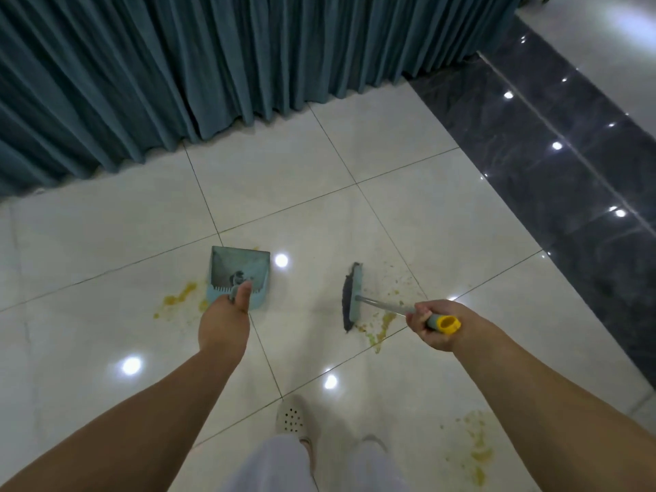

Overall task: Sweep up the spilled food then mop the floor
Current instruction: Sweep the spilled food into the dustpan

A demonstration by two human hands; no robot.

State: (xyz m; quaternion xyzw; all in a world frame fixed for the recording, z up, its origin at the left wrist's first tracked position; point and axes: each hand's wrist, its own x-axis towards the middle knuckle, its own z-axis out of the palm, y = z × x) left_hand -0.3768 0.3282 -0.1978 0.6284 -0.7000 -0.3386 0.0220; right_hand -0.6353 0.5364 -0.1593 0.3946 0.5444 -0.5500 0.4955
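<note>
My left hand (224, 319) grips the upright handle of a pale blue dustpan (237, 273) that rests on the white tiled floor (106, 243). My right hand (435, 324) is closed around the grey, yellow-capped handle of a broom. The broom head (353, 298), with dark bristles, stands on the tiles to the right of the pan. Yellow spilled food lies in smears left of the dustpan (177, 296), beside and below the broom head (381, 328), and at the lower right (475, 449). Small crumbs are scattered right of the broom.
A teal pleated curtain (213, 65) hangs to the floor along the far side. A dark marble strip (568, 165) runs diagonally on the right. My pale perforated shoe (293, 417) and light trouser legs show at the bottom centre.
</note>
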